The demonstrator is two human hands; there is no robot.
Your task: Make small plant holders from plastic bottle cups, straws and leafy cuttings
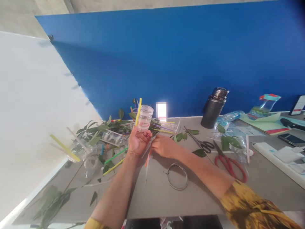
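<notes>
- Ridged plastic cup [145, 118] raised above gray table [164, 198], gripped at its base by left hand [137, 142], fingers wrapped around it
- Yellow straw [138, 111] upright against cup, pinched in same left hand
- Right hand [164, 147] just beside left, fingers bunched at orange straw [147, 159] and thin clear straws; cannot tell whether it grasps one
- Metal wire ring [177, 176] lying below right wrist
- Leaves and colored straws [105, 131] heaped with cut plastic bottles beyond left hand
- Red-handled scissors [228, 167] and black-handled scissors [207, 146] lying right of hands
- Dark thermos [213, 108] standing against blue wall [166, 57]
</notes>
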